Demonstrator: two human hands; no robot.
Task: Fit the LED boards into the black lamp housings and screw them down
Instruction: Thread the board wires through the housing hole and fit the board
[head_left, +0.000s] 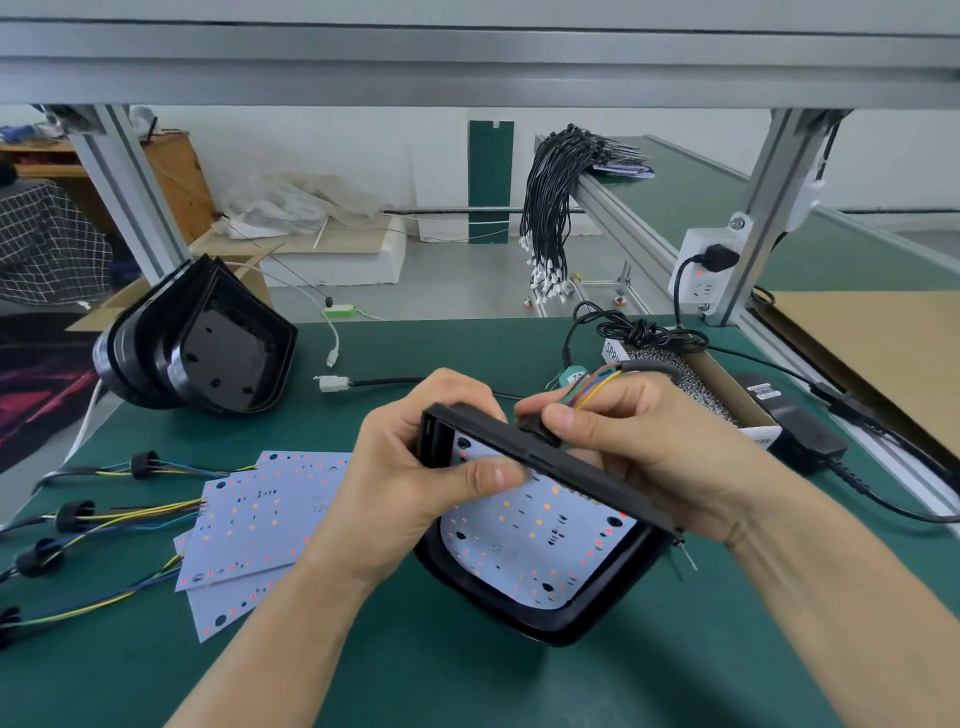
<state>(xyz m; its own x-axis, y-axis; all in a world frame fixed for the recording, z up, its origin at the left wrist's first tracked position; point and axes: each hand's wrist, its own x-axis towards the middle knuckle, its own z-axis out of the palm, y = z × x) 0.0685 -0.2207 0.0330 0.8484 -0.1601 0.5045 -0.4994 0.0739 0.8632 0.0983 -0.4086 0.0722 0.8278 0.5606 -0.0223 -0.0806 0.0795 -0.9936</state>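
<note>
Far left: spare housings nested in a stack, lying on their side at the back of the green mat, well apart from the hands; likely parked there as the supply of empties. In front of them, loose LED boards fanned flat on the mat, wire tails with black grommets trailing off to the left. Presumably kept overlapped so the next one lifts off easily.

Centre: left hand closed on the upper left corner of the housing in work, thumb pressed onto the board inside it, fingers wrapped behind the wall. Housing is tipped up, near edge on the mat. Judged a steadying grip that keeps the board seated.

Right: right hand pinched shut on the black grommet at the housing's top wall, coloured wires running up past the fingers. Probably seating the grommet in its hole. Lower part of the board sits flat inside the housing; no screws or screwdriver seen in hand
</note>
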